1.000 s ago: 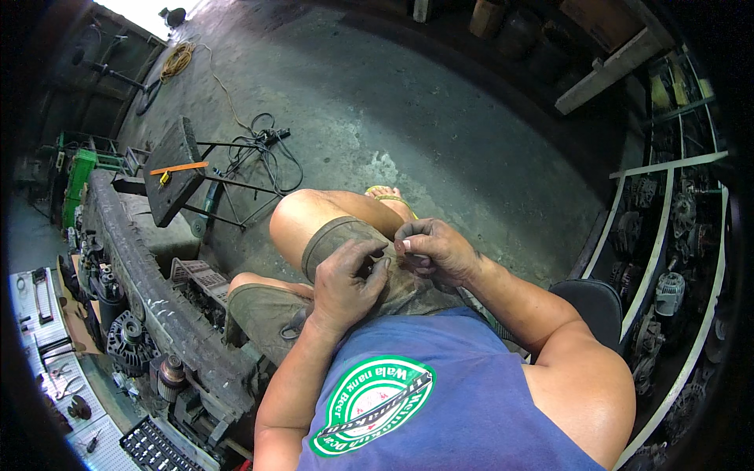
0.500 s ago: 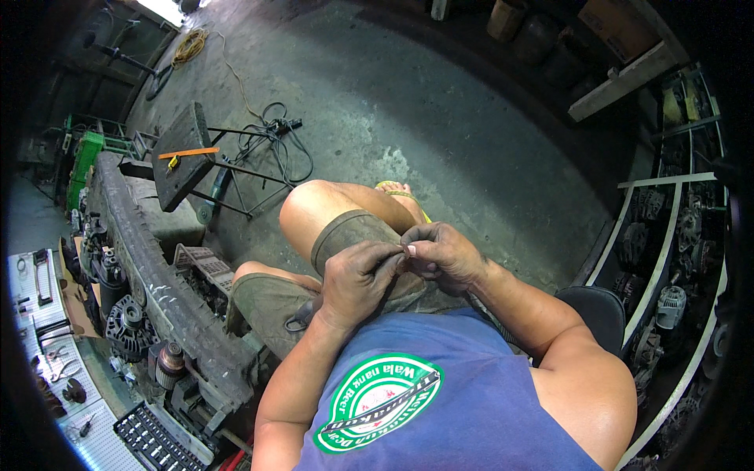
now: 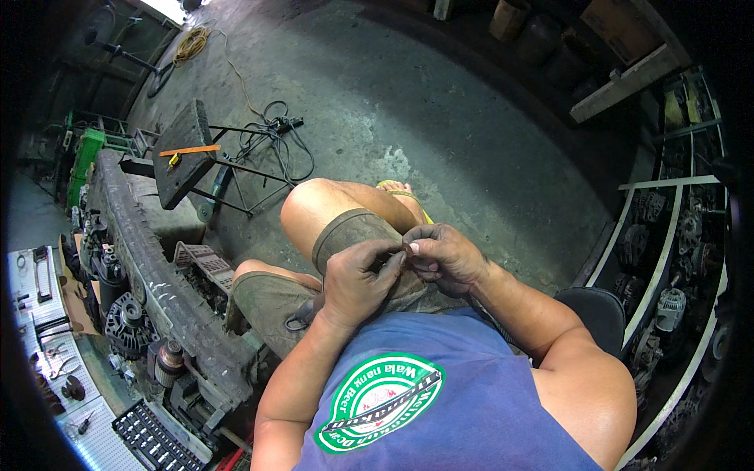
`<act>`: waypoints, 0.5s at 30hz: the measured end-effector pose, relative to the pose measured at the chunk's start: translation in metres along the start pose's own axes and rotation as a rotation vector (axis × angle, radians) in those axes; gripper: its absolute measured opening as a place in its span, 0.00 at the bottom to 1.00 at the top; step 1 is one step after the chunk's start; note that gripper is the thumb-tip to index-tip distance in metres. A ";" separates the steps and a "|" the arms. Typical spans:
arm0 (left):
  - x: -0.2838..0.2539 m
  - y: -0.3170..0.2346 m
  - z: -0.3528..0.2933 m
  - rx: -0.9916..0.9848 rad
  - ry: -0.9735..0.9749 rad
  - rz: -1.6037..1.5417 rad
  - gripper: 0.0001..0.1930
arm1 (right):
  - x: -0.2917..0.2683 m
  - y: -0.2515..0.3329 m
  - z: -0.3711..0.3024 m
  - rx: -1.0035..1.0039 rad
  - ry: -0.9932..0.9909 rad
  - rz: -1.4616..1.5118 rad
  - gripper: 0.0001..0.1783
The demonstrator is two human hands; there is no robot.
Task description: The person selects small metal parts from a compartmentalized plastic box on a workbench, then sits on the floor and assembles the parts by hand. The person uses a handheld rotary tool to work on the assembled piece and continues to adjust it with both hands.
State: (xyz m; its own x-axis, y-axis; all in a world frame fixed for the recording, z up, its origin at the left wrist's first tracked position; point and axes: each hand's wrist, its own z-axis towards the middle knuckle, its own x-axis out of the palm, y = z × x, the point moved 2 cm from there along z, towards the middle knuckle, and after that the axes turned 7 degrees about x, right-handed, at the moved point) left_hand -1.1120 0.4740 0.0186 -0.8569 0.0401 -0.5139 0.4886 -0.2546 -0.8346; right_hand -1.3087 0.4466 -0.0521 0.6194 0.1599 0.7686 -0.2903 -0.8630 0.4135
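Observation:
Over my lap, both hands meet with fingertips pinched together around a small, thin, dark brown piece (image 3: 408, 247). It is too small and too covered by fingers for me to name its kind. My left hand (image 3: 361, 276) is closed, thumb and forefinger pressed at the piece. From the other side my right hand (image 3: 449, 255) pinches it too, thumb on top and the other fingers curled in. Beneath the hands are my brown shorts (image 3: 357, 239).
To the left stands a worn bench (image 3: 149, 259) bearing alternators and motor parts, beside a socket set (image 3: 161, 439). A dark stool (image 3: 184, 157) holds an orange strip; a cable (image 3: 275, 141) lies coiled behind it. Metal shelves (image 3: 667, 228) with parts line the right.
My fingers have shifted slightly around the small piece, and a little more of its brown surface shows between the fingertips. The arms stay nearly where they were.

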 end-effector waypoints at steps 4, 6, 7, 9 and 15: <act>-0.002 0.000 0.006 -0.125 0.056 -0.148 0.09 | 0.003 0.000 0.000 -0.017 0.004 -0.017 0.10; -0.004 0.002 0.008 -0.198 0.112 -0.211 0.10 | 0.004 0.001 0.001 -0.013 0.016 -0.017 0.11; -0.003 0.003 0.008 -0.258 0.127 -0.255 0.10 | 0.003 0.001 0.001 -0.006 0.013 -0.016 0.11; -0.002 0.006 0.007 -0.316 0.139 -0.301 0.10 | 0.003 0.001 0.000 -0.019 0.029 -0.016 0.13; 0.000 0.013 0.009 -0.210 0.044 -0.145 0.10 | 0.000 0.002 -0.001 0.037 0.036 0.083 0.12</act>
State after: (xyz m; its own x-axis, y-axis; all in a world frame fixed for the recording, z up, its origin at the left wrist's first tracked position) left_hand -1.1072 0.4624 0.0094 -0.9148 0.1050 -0.3901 0.3884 -0.0372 -0.9207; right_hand -1.3100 0.4452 -0.0509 0.5675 0.1031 0.8169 -0.3125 -0.8909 0.3296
